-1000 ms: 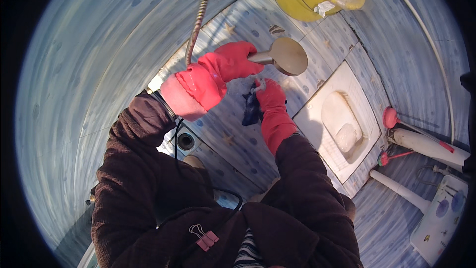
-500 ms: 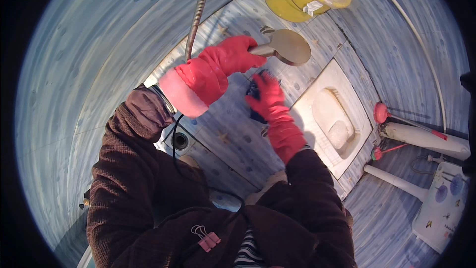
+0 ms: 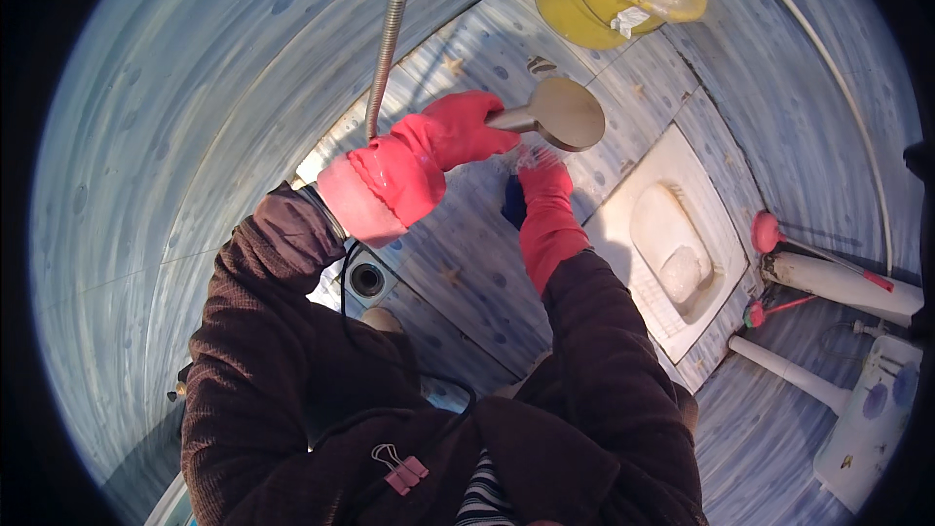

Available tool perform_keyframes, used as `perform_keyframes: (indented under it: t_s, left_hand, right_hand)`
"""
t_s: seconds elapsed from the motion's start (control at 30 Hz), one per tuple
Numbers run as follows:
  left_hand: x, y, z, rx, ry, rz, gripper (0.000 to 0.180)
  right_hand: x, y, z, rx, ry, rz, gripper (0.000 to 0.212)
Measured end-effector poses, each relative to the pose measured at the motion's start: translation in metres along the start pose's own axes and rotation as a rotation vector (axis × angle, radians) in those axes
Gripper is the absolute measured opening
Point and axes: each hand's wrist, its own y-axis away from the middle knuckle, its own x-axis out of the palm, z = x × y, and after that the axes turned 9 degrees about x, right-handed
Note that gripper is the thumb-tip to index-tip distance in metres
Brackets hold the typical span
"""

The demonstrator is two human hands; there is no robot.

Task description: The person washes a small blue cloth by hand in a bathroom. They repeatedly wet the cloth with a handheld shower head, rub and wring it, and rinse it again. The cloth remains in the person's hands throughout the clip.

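My left hand (image 3: 466, 129), in a long pink rubber glove, grips the handle of a metallic shower head (image 3: 568, 115). The head is held over the floor, and water sprays from beneath it onto my right hand (image 3: 545, 183). That hand wears a matching pink glove and sits low, close to the tiles. A dark blue thing (image 3: 514, 201) shows at its left side, apparently in its grasp; most of it is hidden, so its kind is unclear. Spray and the shower head partly cover the right fingers. A metal shower hose (image 3: 392, 39) hangs at the far left.
A white squat toilet (image 3: 638, 278) is set into the blue patterned floor on the right. Beyond stands a yellow bucket (image 3: 575, 5) with white crumpled waste. A round drain (image 3: 367, 280) lies near left. A red plunger (image 3: 766, 232) and white pipe (image 3: 838, 287) are along the right wall.
My right hand has turned and come under the shower head, where water now splashes over its fingers. The dark blue thing shows less. The shower head has shifted slightly lower; the whole view moved a little.
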Motion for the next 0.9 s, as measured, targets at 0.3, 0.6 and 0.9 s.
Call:
perform_keyframes:
  t_s: [0.3,0.6,0.9]
  left_hand:
    - [0.0,0.003,-0.006,0.009,0.113,0.057,0.063]
    - [0.006,-0.002,-0.001,-0.039,0.074,0.059,0.059]
    - [0.0,0.002,0.004,0.004,0.016,-0.003,0.058]
  right_hand:
    - [-0.045,0.012,-0.044,-0.197,-0.347,-0.171,0.061]
    - [-0.02,0.119,0.032,-0.422,0.11,-0.079,0.035]
    - [0.013,-0.017,-0.021,-0.294,-0.094,-0.091,0.04]
